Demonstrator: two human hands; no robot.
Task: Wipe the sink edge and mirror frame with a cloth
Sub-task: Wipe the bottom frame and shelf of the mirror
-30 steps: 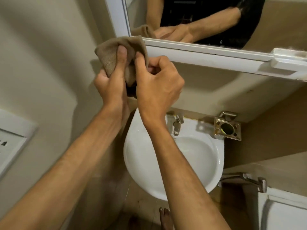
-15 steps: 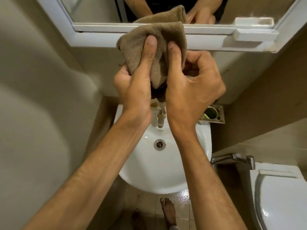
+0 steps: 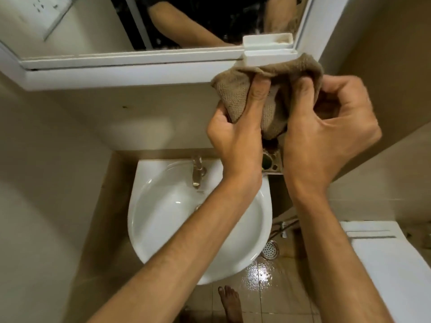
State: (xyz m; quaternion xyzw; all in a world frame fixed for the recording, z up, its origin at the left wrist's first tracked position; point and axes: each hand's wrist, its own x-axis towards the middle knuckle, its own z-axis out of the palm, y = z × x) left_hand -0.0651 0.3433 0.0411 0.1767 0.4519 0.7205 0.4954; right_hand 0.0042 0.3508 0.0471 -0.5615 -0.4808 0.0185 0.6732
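Small bathroom, beige walls, wet tiled floor (image 3: 275, 297). I see brown cloth (image 3: 235, 94) bunched up against white mirror frame (image 3: 126, 76), at its lower right end, just under small white tray (image 3: 268, 55). My left hand (image 3: 235, 136) grips cloth, thumb pressed on it. My right hand (image 3: 326, 127) pinches other side, fingers curled. I think frame wipe is step in hand. Next I should rub along frame, then go down to sink (image 3: 149, 229) edge below. Tap (image 3: 197, 171) at back of sink.

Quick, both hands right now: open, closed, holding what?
Left hand: closed, gripping the brown cloth.
Right hand: closed, pinching the same cloth.
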